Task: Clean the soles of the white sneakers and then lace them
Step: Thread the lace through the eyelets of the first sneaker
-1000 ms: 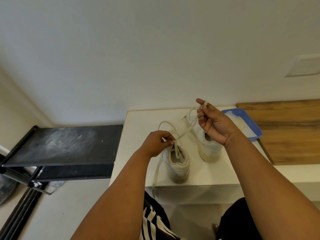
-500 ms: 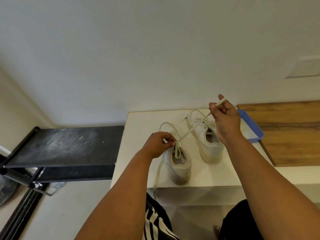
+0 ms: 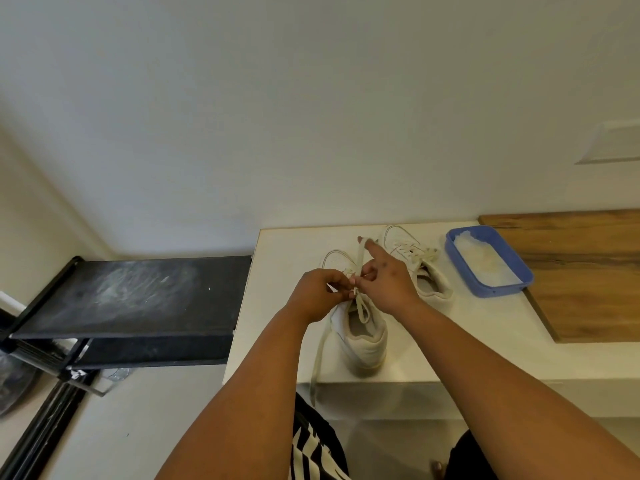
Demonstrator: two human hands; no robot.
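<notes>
Two white sneakers stand on a white counter (image 3: 277, 327). The near sneaker (image 3: 363, 341) has its heel toward me; the far sneaker (image 3: 433, 282) sits behind it to the right. Both my hands meet over the near sneaker's tongue. My left hand (image 3: 318, 292) pinches the cream lace (image 3: 362, 306) at the top eyelets. My right hand (image 3: 389, 282) pinches the same lace close by, index finger pointing up, and a lace end rises beside that finger. Another lace end (image 3: 317, 362) hangs over the counter's front edge.
A blue plastic tray (image 3: 519, 271) with a white cloth or paper inside sits right of the far sneaker. A wooden board (image 3: 588, 271) lies further right. A black shelf rack (image 3: 131, 292) stands left of the counter, lower down.
My right hand came down and left from above the far sneaker to meet the left hand at the near sneaker, bringing the lace with it. The left hand stayed in place.
</notes>
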